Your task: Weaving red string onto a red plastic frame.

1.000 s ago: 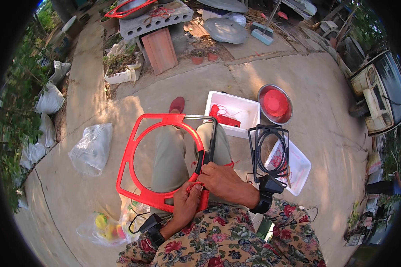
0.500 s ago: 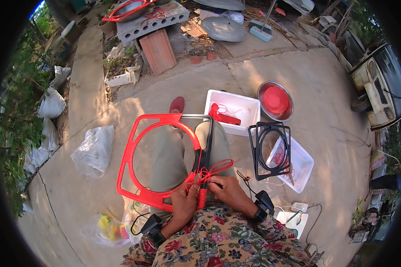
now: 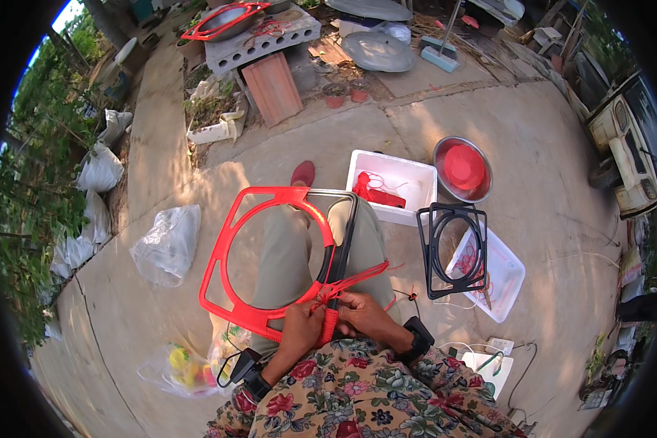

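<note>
- Your left hand (image 3: 297, 332) and right hand (image 3: 359, 315) meet at your lap, fingers pinching the red cord (image 3: 354, 279) wrapped on the frame's corner.
- The red frame (image 3: 233, 255) rests across your knees: probably light and stiff; grip its rim.
- The cord looks soft; hold it close to the wrap.
</note>
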### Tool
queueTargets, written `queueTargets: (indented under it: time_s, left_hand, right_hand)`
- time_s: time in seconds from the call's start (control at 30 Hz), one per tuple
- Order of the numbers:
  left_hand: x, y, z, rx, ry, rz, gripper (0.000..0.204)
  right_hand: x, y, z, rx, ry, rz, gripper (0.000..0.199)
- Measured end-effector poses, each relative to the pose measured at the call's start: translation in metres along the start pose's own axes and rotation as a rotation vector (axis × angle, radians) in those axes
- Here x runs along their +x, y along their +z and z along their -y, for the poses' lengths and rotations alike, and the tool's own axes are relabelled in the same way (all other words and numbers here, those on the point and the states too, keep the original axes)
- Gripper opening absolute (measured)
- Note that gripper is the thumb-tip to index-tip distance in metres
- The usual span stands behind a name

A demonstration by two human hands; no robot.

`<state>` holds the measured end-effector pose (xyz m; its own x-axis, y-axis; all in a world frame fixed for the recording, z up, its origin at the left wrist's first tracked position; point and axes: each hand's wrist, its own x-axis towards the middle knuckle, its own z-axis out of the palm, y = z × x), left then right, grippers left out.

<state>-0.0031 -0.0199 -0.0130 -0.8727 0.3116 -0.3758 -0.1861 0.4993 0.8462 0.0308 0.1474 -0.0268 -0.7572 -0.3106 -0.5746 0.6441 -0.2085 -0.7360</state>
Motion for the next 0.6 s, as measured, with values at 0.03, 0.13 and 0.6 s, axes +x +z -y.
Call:
queueTargets:
  time_s: [0.03, 0.13, 0.6]
  left_hand:
    - [0.001, 0.000, -0.001, -0.054, -0.040, 0.027, 0.020]
    - [0.003, 0.004, 0.012, -0.115, -0.027, 0.045, 0.019]
    - [-0.004, -0.016, -0.025, -0.530, -0.232, 0.337, 0.019]
  right_hand:
    - [0.000, 0.000, 0.000, 0.046, 0.001, -0.024, 0.023]
    - [0.003, 0.002, -0.003, 0.099, -0.044, -0.062, 0.020]
    - [-0.172, -0.231, -0.009, 0.846, -0.796, -0.866, 0.018]
